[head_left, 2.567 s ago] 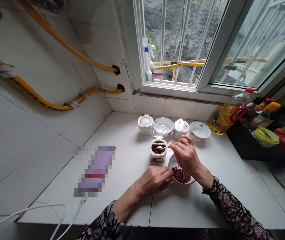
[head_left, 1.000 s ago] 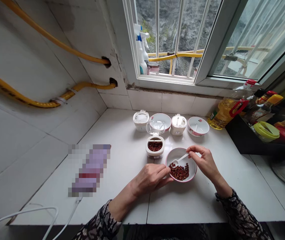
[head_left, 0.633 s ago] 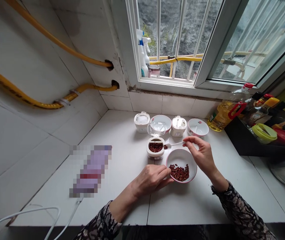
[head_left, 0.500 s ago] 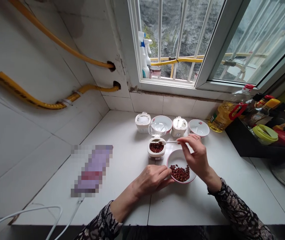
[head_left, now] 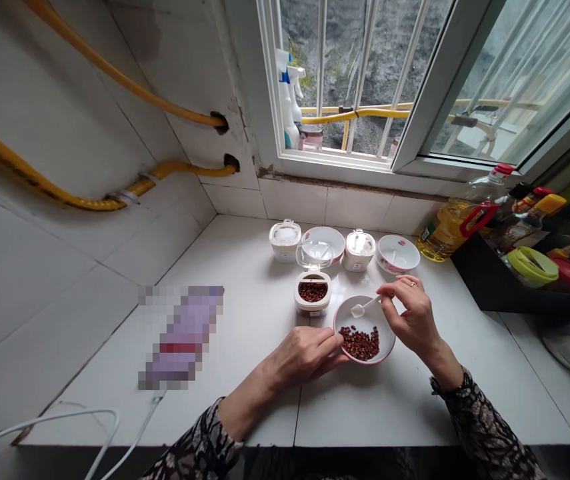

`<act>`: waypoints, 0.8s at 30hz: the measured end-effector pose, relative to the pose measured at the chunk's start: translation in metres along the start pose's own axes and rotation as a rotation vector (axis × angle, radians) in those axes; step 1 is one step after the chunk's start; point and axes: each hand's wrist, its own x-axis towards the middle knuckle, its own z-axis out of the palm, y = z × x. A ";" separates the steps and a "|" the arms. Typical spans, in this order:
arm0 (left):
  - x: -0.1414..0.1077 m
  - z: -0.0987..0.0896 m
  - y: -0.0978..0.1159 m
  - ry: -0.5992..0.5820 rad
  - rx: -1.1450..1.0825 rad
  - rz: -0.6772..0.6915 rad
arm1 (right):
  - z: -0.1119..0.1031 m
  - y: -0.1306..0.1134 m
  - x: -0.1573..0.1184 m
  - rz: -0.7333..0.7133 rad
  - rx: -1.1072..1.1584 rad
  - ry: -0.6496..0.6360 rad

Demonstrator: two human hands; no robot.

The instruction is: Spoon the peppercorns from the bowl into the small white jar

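Observation:
A white bowl [head_left: 365, 309] with a pink rim stands on the counter, holding a heap of dark red peppercorns [head_left: 359, 344]. My left hand [head_left: 309, 350] grips the bowl's left rim, thumb at the edge and fingers below. Over the bowl's upper right, my right hand [head_left: 411, 310] pinches the handle of a small white spoon [head_left: 358, 311]. The spoon's head hangs above the bowl's inside and looks empty. Just behind and left of the bowl stands a cream seasoning jar [head_left: 313, 308], its clear lid [head_left: 315, 254] raised, with more peppercorns inside.
Behind stand two lidded seasoning jars [head_left: 285, 248] [head_left: 359, 259] and two bowls [head_left: 333, 235] [head_left: 399, 265]. An oil bottle [head_left: 439, 233] and a black rack [head_left: 479, 283] of condiments are at the right. A blurred purple object [head_left: 185, 333] with a white cable lies at the left.
My right hand has moved right and slightly down, bringing the spoon from the open jar to over the bowl. My left hand stays on the bowl's rim.

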 end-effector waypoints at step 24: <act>-0.001 0.001 -0.001 0.018 -0.035 0.006 | 0.017 0.001 -0.023 0.685 0.418 -0.128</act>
